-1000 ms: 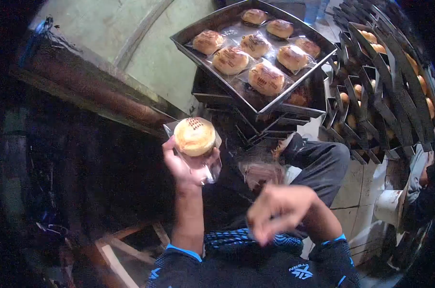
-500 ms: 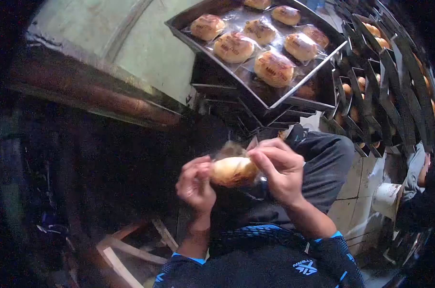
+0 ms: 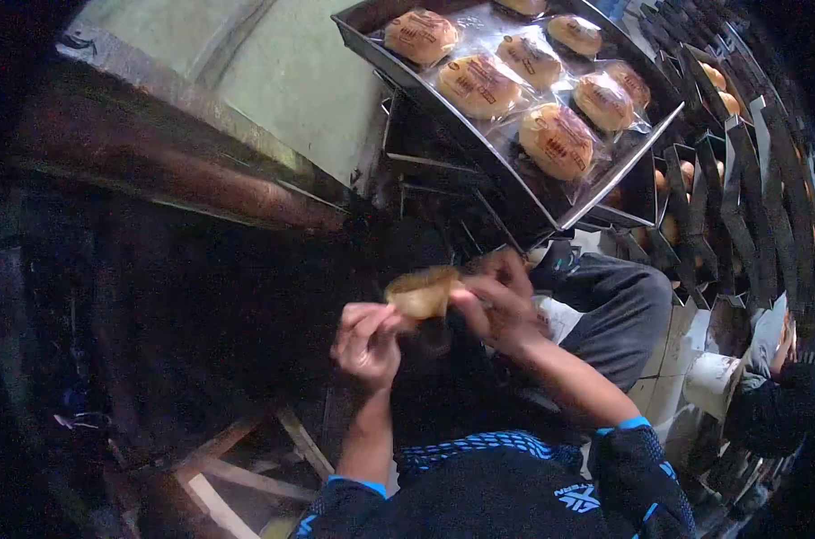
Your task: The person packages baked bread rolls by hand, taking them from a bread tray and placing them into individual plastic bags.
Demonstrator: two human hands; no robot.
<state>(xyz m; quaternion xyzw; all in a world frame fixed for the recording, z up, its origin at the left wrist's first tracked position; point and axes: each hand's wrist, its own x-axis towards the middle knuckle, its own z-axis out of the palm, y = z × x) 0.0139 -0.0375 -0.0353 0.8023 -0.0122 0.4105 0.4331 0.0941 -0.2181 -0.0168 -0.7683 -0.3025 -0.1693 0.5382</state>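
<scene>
A golden-brown bun (image 3: 420, 295), smeared by motion, is held up in front of my lap between both hands. My left hand (image 3: 368, 349) pinches its left end with thumb and fingertips. At the bun's right end, the fingers of my right hand (image 3: 499, 301) are closed, blurred by movement. Whether a wrapper surrounds this bun is too blurred to tell. Beyond my hands, a dark metal tray (image 3: 452, 126) carries several buns in clear printed plastic bags, one of them a wrapped bun (image 3: 556, 141) near the tray's closest corner.
The wrapped-bun tray rests on other stacked trays. More trays with buns (image 3: 726, 171) stand at the right. A pale worktop (image 3: 309, 99) with a worn edge lies at upper left. A wooden frame (image 3: 237, 481) is low at left, a white bucket (image 3: 711, 382) at right, near another person.
The bun has turned in my fingers and now shows a narrower side. My right hand has shifted slightly. The tray appears further right and lower as the view moves.
</scene>
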